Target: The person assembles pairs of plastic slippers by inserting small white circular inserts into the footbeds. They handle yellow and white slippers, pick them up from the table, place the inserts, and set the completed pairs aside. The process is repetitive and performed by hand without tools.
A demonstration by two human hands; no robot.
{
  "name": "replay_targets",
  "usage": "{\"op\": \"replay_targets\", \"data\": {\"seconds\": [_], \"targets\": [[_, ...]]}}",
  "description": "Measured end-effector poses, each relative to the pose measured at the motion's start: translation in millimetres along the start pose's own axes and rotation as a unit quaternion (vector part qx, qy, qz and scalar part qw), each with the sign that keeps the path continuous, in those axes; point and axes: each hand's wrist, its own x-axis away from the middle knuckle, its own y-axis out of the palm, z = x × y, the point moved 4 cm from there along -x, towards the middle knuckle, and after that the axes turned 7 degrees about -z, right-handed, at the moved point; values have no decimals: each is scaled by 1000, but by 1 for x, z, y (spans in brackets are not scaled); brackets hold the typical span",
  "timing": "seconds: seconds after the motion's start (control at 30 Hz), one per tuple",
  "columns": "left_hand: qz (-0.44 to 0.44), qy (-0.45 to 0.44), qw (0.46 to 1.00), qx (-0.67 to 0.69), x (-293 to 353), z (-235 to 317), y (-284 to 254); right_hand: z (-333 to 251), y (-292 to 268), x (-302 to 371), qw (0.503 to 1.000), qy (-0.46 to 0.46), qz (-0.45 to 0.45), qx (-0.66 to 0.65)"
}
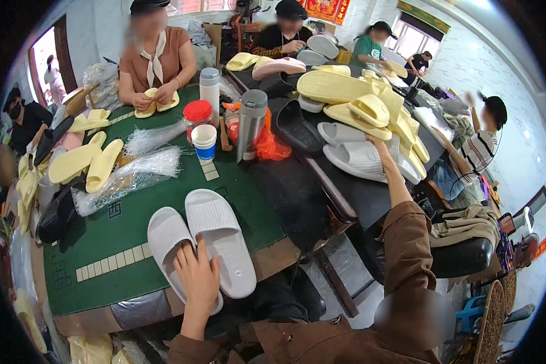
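Observation:
A pair of light grey slippers lies side by side on the green table cover in front of me: the left slipper [168,233] and the right slipper [227,255]. My left hand [195,273] rests on them, fingers apart, its fingertips by the strap opening of the left one. To the right, my right arm stretches out to a second table. There my right hand [379,147] grips a grey slipper [349,159] in a pile, its fingertips partly hidden. Another grey slipper [337,133] lies just beyond. Pale yellow slippers [358,118] are heaped behind it.
A grey thermos [250,124], white bottle [209,91], red-lidded jar [197,114] and paper cup [204,142] stand mid-table. Clear plastic fasteners [133,176] lie left of them, beside yellow slippers [79,165]. Across, a co-worker handles yellow slippers [155,104]. A dark stool [461,258] stands right.

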Motion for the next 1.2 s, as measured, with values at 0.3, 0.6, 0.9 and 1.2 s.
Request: {"op": "replay_targets", "data": {"seconds": [0.3, 0.6, 0.9, 1.2], "targets": [[10, -11, 1000, -5, 4, -7, -7, -39, 32, 23, 981, 1, 34, 192], [54, 10, 998, 0, 4, -8, -6, -78, 32, 73, 934, -41, 98, 342], [101, -64, 993, -12, 36, -112, -30, -174, 103, 149, 935, -202, 74, 282], [121, -192, 971, -74, 81, -304, -103, -233, 345, 218, 951, -67, -300, -16]]}}
